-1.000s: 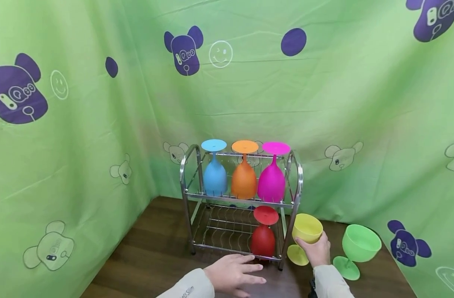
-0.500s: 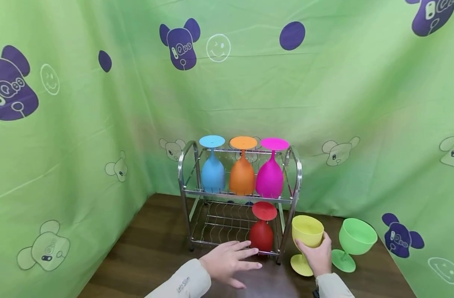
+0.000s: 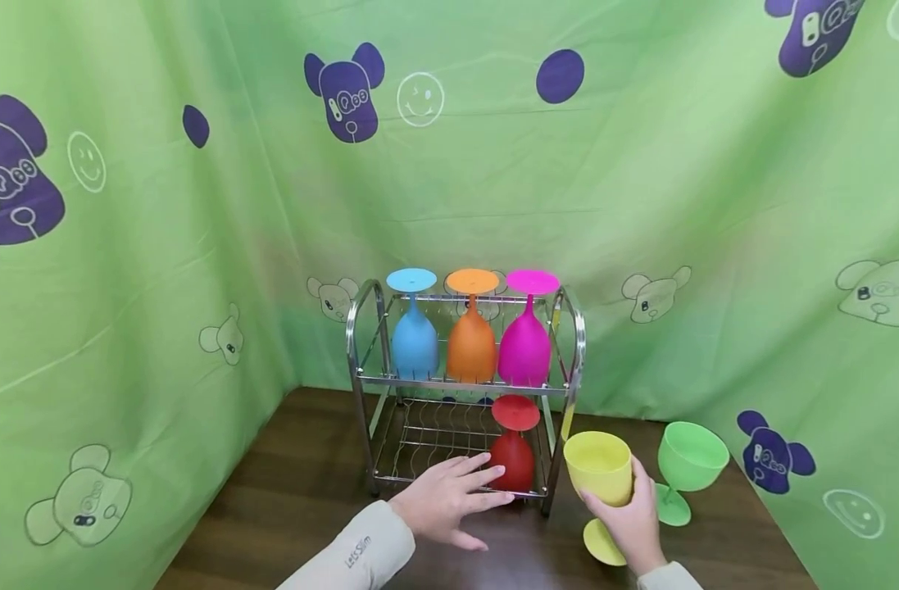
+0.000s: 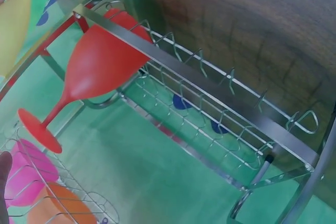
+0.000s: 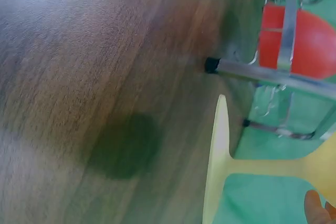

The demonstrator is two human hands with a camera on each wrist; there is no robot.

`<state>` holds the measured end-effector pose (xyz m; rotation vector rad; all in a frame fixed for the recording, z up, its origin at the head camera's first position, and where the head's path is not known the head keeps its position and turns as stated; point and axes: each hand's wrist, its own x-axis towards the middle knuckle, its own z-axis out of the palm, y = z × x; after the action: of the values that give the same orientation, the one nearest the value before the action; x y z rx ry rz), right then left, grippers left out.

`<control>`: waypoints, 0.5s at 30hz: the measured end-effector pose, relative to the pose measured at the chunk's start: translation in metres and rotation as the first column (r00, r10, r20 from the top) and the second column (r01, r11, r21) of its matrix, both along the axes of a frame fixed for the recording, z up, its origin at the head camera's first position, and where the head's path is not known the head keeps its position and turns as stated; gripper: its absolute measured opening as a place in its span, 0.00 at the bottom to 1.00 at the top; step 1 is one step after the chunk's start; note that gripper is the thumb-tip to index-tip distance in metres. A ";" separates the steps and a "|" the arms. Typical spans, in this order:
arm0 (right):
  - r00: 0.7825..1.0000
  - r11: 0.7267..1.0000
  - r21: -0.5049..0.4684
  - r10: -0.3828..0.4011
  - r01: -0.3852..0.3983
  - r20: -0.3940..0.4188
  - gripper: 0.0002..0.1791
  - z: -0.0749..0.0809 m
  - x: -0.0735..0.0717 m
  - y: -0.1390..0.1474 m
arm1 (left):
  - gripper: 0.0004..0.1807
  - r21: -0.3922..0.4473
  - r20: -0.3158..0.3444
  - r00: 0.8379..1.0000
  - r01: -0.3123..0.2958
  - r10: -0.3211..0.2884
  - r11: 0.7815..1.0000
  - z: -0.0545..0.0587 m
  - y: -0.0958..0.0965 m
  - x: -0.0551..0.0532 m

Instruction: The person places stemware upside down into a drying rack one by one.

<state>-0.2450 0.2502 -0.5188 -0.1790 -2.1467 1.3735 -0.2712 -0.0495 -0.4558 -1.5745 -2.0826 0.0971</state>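
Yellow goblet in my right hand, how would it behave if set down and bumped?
The yellow goblet would probably tip easily, its wide bowl topping a slender stem. It looks stiff: the rim appears undented though your right hand grips it. Toppled, it might roll, given its round foot.

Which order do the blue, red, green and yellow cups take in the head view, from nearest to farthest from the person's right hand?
Measured from the right hand:
1. Yellow cup: held in that hand.
2. Green cup: to its right.
3. Red cup: to its left, low on the rack.
4. Blue cup: top level, left end.
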 end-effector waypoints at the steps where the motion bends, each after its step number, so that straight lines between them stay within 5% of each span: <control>1: 1.000 1.000 0.011 0.011 -0.011 -0.004 0.51 0.001 0.003 -0.002 | 0.38 0.004 -0.003 1.000 0.002 -0.002 1.000 0.000 0.000 0.000; 8: 0.997 0.984 0.164 0.075 -0.068 -0.034 0.54 0.005 0.023 -0.012 | 0.39 0.095 0.010 1.000 0.011 -0.012 0.995 0.002 0.001 -0.002; 15: 0.955 0.929 0.368 0.151 -0.049 -0.255 0.53 0.006 0.033 -0.023 | 0.42 0.222 0.060 0.998 -0.005 -0.009 0.975 0.012 0.006 -0.003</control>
<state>-0.2118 0.2274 -0.5127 0.2585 -2.1401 0.9662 -0.2741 -0.0430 -0.4441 -1.4601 -2.0576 -0.1813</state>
